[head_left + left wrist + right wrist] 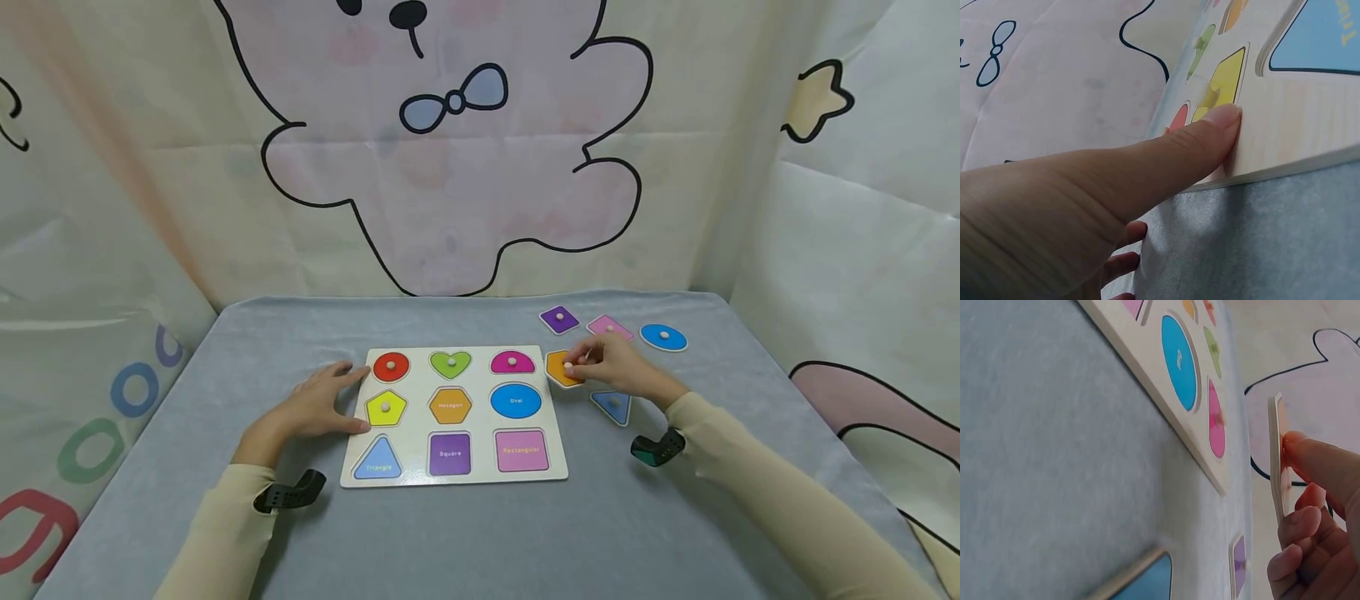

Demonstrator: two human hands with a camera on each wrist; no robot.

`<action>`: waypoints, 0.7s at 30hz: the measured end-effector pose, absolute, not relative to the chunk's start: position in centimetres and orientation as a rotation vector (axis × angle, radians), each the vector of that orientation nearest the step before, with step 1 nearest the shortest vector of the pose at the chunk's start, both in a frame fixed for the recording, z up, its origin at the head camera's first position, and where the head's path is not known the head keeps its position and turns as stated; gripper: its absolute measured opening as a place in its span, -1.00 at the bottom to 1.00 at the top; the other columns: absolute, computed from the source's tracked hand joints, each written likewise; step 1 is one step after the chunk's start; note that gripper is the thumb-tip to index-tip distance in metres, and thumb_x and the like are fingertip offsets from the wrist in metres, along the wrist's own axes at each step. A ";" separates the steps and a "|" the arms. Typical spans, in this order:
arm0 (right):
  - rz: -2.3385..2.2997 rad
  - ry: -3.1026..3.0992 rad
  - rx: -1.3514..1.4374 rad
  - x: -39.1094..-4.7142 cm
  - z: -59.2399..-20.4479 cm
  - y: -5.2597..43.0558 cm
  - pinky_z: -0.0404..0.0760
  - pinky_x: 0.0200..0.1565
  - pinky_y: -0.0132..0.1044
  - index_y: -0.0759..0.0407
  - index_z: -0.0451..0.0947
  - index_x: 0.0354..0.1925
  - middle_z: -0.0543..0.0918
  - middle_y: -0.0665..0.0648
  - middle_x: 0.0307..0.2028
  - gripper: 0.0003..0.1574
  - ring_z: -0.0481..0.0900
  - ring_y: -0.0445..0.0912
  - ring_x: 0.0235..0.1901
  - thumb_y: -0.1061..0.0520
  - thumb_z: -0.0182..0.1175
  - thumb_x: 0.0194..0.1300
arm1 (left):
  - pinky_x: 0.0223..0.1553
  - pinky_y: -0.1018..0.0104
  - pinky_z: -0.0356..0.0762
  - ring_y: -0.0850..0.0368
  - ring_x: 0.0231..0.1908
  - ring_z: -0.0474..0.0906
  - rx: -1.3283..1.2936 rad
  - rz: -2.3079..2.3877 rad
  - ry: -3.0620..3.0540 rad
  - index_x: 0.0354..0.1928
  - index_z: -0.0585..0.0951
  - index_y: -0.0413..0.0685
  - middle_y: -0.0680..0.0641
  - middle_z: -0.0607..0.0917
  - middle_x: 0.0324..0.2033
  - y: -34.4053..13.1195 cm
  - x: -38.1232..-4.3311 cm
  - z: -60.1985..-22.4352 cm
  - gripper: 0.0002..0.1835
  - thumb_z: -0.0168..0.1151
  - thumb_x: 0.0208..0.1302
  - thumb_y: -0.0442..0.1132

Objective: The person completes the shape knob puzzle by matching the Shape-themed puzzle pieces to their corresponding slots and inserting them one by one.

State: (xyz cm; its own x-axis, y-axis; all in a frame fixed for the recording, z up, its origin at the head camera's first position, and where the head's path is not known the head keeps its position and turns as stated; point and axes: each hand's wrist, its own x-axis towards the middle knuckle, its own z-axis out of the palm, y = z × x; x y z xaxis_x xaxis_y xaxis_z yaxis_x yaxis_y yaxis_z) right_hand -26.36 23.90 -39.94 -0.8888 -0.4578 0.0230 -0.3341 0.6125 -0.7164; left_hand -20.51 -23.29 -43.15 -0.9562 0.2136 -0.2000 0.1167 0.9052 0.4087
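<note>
A white wooden shape puzzle board (pixel 482 467) lies flat on the table. Red circle, green heart, pink semicircle and yellow pentagon (pixel 386 408) knobbed pieces sit in its slots. The hexagon, oval, triangle, square and rectangle slots show bare printed bottoms. My left hand (pixel 311 404) rests at the board's left edge, its thumb (pixel 1179 150) touching the rim beside the pentagon. By the upper right corner, my right hand (pixel 618 367) pinches an orange hexagon piece (pixel 557 369); in the right wrist view this hexagon (pixel 1275 450) stands tilted, lifted off the cloth.
Loose knobbed pieces lie right of the board: a purple square (pixel 559 320), a pink rectangle (pixel 609 327) partly behind my right hand, a blue oval (pixel 664 337) and a blue triangle (pixel 613 407). A grey cloth (pixel 450 542) covers the table; a printed curtain (pixel 450 183) hangs behind.
</note>
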 end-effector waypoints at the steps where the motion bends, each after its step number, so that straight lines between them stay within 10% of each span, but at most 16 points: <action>1: -1.139 2.668 -0.675 -26.4 -39.9 23.6 0.49 -0.46 -0.44 0.25 0.75 -0.16 0.72 0.17 -0.33 -0.80 0.48 -0.06 -0.41 0.16 0.39 0.29 | 0.38 -0.54 0.05 -0.46 0.47 0.06 0.248 0.584 2.828 0.55 0.25 0.03 -0.40 0.17 0.51 -23.3 -20.5 -43.2 0.11 0.53 -0.03 0.21; 21: -1.141 2.606 -0.697 -26.5 -40.5 19.8 0.40 -0.43 -0.46 0.25 0.75 -0.20 0.70 0.16 -0.35 -0.84 0.41 -0.05 -0.41 0.19 0.41 0.26 | 0.36 -0.57 0.05 -0.46 0.47 0.06 0.255 0.581 2.835 0.54 0.27 0.02 -0.39 0.17 0.51 -23.4 -20.7 -43.2 0.11 0.53 -0.04 0.22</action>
State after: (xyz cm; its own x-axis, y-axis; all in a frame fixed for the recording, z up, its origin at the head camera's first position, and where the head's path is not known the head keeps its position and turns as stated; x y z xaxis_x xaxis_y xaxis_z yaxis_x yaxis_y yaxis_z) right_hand -26.48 19.80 -40.50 -0.8654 -0.5011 -0.0045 -0.3365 0.5877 -0.7358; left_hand -20.69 -23.42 -43.24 -0.9569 0.2160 -0.1943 0.1222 0.9059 0.4055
